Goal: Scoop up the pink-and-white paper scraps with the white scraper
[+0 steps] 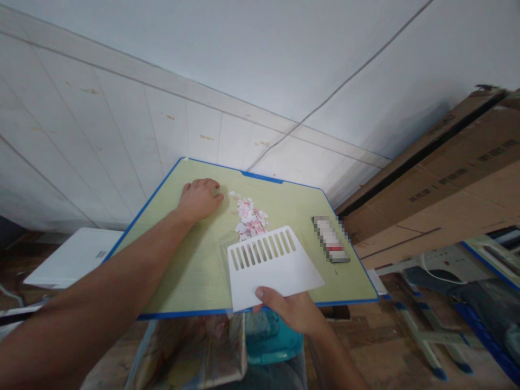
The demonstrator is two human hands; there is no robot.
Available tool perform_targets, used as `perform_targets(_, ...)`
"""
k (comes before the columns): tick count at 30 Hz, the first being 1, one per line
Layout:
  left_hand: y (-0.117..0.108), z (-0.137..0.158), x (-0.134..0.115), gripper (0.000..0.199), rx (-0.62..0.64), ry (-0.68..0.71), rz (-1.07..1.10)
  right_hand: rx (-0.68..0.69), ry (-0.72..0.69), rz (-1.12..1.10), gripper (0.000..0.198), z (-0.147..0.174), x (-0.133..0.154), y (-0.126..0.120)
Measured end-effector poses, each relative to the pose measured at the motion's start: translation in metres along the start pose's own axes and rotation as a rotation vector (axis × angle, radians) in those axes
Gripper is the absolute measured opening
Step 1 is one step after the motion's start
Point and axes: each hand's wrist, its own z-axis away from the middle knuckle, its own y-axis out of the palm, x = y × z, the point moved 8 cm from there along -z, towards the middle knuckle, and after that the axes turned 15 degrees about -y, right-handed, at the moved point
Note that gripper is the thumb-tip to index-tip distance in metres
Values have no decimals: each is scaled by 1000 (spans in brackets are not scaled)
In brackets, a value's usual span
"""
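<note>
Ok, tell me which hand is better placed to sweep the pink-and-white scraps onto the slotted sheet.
Left, most likely. The left hand is beside the pink-and-white scraps, with nothing visible in it; the right hand is taken up gripping the white slotted sheet.

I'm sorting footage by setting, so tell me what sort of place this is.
Probably a classroom or study room: a green desk with blue edging, a similar blue-edged desk at the right, and furniture legs with blue feet.
</note>
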Motion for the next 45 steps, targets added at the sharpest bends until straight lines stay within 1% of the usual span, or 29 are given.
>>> perform_targets(3,0,0,0,58,6,2,7,36,-17,4,61,0,1,3)
perform_targets(5,0,0,0,58,3,5,11,-11,15,-20,58,1,-3,1)
perform_targets(7,-1,1,-1,59,3,7,11,-119,60,-33,54,2,-8,-4)
perform_targets(9,-1,1,-2,60,12,5,5,-245,70,-17,49,2,-7,-13)
perform_targets(14,-1,1,-2,61,14,1,-4,-563,-51,58,55,-2,6,-44)
perform_targets(16,-1,1,-1,58,9,-2,-7,-635,-73,70,55,-5,2,-53)
perform_targets(17,-1,1,0,58,9,-3,-9,-649,-73,85,56,-7,-2,-56)
perform_targets(19,-1,1,0,57,11,0,-8,-642,-62,143,60,-12,-10,-61)
perform_targets(22,-2,3,-1,58,19,0,-4,-589,-37,230,65,-19,-16,-63)
perform_targets(29,-3,4,-3,60,31,-4,-19,-395,33,279,73,-34,-8,-50)
perform_targets(31,-2,4,-2,59,27,-9,-21,-406,35,307,72,-36,-7,-53)
perform_targets(34,-1,3,-1,57,20,-3,-19,-510,1,360,69,-36,-3,-64)
perform_targets(35,-1,3,-1,56,19,-2,-18,-525,-12,364,67,-37,-1,-65)
perform_targets(37,-2,3,-1,56,22,-3,-24,-483,-38,343,64,-44,1,-62)
perform_targets(40,-2,3,-2,59,32,-8,-36,-346,-51,321,57,-57,6,-52)
perform_targets(41,-2,3,-2,60,34,-9,-38,-337,-47,329,56,-60,7,-53)
perform_targets(42,-2,3,-2,60,35,-9,-37,-358,-42,339,56,-62,8,-57)
perform_targets(45,-1,3,-3,59,32,-7,-28,-516,-56,340,54,-63,10,-75)
